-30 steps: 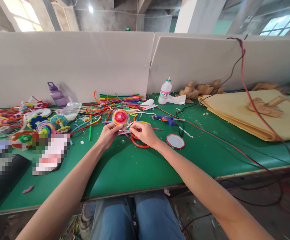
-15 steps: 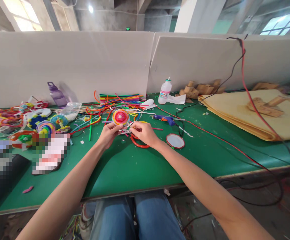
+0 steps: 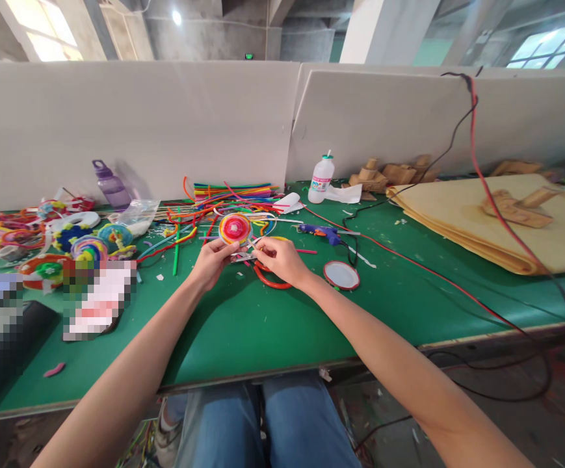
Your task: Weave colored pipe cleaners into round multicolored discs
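Note:
My left hand (image 3: 212, 260) holds up a round spiral disc (image 3: 235, 229) of coiled pipe cleaners, pink at the centre with yellow and orange rings. My right hand (image 3: 282, 259) pinches a thin strand at the disc's lower right edge, fingers closed on it. Both hands hover over the green table (image 3: 272, 318). A red pipe cleaner loop (image 3: 271, 283) lies under my right hand. A pile of coloured pipe cleaners (image 3: 231, 193) lies just behind the disc.
A blue glue gun (image 3: 322, 233) and a round red-rimmed lid (image 3: 341, 275) lie right of my hands. A white glue bottle (image 3: 321, 179), a purple water bottle (image 3: 110, 184), finished spiral discs (image 3: 87, 246) at left, tan sheets (image 3: 506, 221) at right, and a red cable (image 3: 487, 188).

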Motion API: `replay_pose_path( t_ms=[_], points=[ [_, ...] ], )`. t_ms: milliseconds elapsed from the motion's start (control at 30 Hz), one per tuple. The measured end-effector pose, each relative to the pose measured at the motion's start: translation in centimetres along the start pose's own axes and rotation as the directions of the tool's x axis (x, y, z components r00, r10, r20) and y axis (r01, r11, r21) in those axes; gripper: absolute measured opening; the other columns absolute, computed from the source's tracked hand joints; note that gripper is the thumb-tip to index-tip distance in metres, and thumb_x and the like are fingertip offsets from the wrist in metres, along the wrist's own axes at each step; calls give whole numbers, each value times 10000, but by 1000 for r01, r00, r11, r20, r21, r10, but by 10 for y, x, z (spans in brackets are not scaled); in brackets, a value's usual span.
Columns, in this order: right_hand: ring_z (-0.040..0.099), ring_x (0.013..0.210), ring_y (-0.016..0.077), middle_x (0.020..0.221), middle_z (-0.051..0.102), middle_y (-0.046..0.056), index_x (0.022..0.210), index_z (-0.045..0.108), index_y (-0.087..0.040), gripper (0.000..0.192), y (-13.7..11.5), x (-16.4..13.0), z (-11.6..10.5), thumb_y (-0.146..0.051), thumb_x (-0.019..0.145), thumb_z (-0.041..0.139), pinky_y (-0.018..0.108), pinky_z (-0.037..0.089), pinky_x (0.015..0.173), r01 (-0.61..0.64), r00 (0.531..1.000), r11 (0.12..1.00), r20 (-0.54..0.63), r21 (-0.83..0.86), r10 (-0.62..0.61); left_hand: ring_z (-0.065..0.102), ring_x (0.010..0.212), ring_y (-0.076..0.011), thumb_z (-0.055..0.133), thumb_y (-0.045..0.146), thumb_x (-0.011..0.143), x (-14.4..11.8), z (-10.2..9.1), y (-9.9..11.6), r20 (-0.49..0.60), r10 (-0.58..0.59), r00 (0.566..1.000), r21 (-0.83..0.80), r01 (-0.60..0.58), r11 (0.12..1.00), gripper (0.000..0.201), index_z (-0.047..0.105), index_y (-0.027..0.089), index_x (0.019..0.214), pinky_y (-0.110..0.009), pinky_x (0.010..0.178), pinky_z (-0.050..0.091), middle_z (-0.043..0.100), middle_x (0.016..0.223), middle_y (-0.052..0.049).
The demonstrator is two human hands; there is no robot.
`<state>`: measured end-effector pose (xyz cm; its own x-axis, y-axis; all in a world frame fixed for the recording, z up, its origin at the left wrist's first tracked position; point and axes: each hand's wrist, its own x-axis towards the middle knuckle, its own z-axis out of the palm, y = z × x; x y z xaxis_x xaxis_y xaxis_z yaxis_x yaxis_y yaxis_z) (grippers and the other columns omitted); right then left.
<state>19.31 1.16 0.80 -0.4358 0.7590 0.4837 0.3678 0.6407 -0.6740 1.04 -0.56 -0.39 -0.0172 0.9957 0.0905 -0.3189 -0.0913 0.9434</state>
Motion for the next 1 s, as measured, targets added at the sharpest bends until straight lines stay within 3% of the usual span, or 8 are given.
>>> replay_pose_path(
  t_ms=[600,1000],
  points=[
    [417,530,92,578,511,-29,703,554,-168,170,1,0,0,-272,837,546,217,328,540,26,1000,1000,7,11,-26,673,749,-170,846,338,564,0,0,1,8,-3,1000,-8,3,1000,313,724,146,779,-238,602,440,730,777,-57],
    [404,529,95,578,504,-31,703,548,-174,166,4,0,0,-272,838,547,219,319,539,31,999,999,12,-8,-31,684,787,-206,839,362,561,-1,1,1,-4,6,1000,24,-6,1000,340,717,142,790,-262,616,446,733,806,-74]
  ],
)
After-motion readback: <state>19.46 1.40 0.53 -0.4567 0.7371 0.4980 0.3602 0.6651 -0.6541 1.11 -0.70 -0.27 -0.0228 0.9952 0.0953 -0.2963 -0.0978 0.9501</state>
